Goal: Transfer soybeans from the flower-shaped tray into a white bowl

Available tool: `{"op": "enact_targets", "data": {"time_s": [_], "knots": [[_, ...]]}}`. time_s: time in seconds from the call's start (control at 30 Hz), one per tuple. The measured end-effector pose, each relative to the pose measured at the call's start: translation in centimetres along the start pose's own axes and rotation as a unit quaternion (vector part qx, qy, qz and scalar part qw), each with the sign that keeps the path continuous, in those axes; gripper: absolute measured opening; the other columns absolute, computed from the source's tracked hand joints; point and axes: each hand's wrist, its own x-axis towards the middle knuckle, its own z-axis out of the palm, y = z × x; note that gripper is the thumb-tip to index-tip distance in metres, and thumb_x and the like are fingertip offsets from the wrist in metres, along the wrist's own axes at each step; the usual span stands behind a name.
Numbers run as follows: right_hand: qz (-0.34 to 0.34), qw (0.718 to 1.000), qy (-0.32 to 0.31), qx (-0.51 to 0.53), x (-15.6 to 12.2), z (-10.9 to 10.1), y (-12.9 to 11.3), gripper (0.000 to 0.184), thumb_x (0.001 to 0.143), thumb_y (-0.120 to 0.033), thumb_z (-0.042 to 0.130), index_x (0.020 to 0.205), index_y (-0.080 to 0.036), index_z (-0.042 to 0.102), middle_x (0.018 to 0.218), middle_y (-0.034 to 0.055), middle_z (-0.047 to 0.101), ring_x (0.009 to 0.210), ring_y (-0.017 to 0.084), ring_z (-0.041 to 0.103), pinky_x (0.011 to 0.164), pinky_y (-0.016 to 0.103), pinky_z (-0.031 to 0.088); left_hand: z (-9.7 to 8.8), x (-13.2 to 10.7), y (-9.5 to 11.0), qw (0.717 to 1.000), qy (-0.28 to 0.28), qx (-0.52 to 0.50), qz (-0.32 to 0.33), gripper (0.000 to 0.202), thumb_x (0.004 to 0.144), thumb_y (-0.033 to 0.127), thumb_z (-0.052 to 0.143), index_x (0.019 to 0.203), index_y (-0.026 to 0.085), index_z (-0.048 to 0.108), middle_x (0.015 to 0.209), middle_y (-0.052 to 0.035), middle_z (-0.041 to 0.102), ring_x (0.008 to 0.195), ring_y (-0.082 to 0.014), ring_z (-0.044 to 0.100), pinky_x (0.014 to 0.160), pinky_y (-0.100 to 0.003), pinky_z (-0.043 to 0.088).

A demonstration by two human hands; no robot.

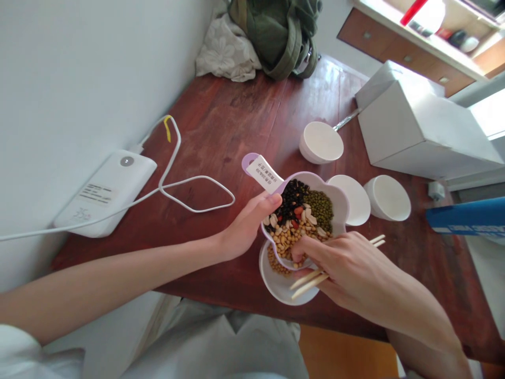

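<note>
My left hand (246,226) grips the rim of a lilac bowl (340,202) with a labelled handle, tilted over a white bowl (276,287) at the table's near edge. The lilac bowl holds mixed black beans, green mung beans, yellow soybeans, peanuts and a few red bits. Some yellow beans lie in the white bowl below. My right hand (355,276) holds a pair of wooden chopsticks (310,281) while its fingertips reach into the beans at the lilac bowl's lower edge.
Three white bowls (321,142) (355,197) (389,197) stand behind on the dark red wooden table (221,121). A white box (418,131) is at the right, a white power bank (106,192) with looped cable at the left, a green bag (280,31) and cloth at the far end.
</note>
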Motion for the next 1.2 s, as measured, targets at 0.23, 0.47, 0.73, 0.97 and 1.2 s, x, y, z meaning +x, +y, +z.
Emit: {"op": "enact_targets", "data": {"time_s": [0.23, 0.47, 0.73, 0.97, 1.2], "knots": [[0.008, 1.0, 0.004, -0.004, -0.35, 0.12, 0.43, 0.032, 0.087, -0.004, 0.057, 0.108, -0.028, 0.061, 0.08, -0.0047, 0.073, 0.067, 0.019, 0.069, 0.064, 0.034, 0.027, 0.1, 0.0, -0.01, 1.0, -0.004, -0.007, 0.004, 0.054, 0.104, 0.063, 0.067, 0.133, 0.018, 0.075, 0.139, -0.0109, 0.079, 0.139, -0.0378, 0.066, 0.114, -0.046, 0.049], [-0.002, 0.999, 0.023, -0.037, -0.82, 0.08, 0.2, 0.032, 0.092, -0.012, 0.068, 0.118, -0.03, 0.063, 0.084, -0.0054, 0.079, 0.066, 0.019, 0.073, 0.063, 0.033, 0.025, 0.24, 0.07, -0.03, 0.999, -0.023, -0.029, 0.008, 0.053, 0.105, 0.061, 0.067, 0.137, 0.018, 0.074, 0.145, -0.0111, 0.077, 0.144, -0.0386, 0.063, 0.114, -0.046, 0.051], [-0.002, 0.997, 0.029, -0.078, -0.65, 0.54, 0.08, 0.034, 0.091, -0.009, 0.064, 0.119, -0.029, 0.065, 0.079, -0.0037, 0.078, 0.059, 0.019, 0.071, 0.06, 0.034, 0.023, 0.07, 0.07, -0.13, 1.0, -0.01, -0.011, 0.008, 0.054, 0.105, 0.062, 0.066, 0.135, 0.019, 0.076, 0.143, -0.0101, 0.078, 0.139, -0.0373, 0.067, 0.115, -0.046, 0.05], [0.001, 0.998, 0.019, -0.067, -0.64, 0.25, 0.0, 0.03, 0.09, -0.005, 0.059, 0.109, -0.027, 0.063, 0.078, -0.0036, 0.076, 0.062, 0.019, 0.071, 0.061, 0.035, 0.023, 0.04, 0.02, -0.1, 1.0, -0.007, -0.009, 0.005, 0.054, 0.105, 0.062, 0.065, 0.137, 0.02, 0.075, 0.14, -0.0103, 0.079, 0.141, -0.0374, 0.066, 0.118, -0.047, 0.049], [0.003, 0.998, 0.007, -0.056, -0.72, 0.05, 0.17, 0.027, 0.091, -0.006, 0.06, 0.108, -0.028, 0.061, 0.076, -0.0044, 0.073, 0.062, 0.019, 0.068, 0.062, 0.036, 0.023, -0.04, 0.0, -0.21, 1.0, -0.004, -0.001, 0.005, 0.056, 0.106, 0.063, 0.064, 0.14, 0.02, 0.074, 0.137, -0.0108, 0.08, 0.144, -0.0379, 0.064, 0.123, -0.05, 0.045]]}}
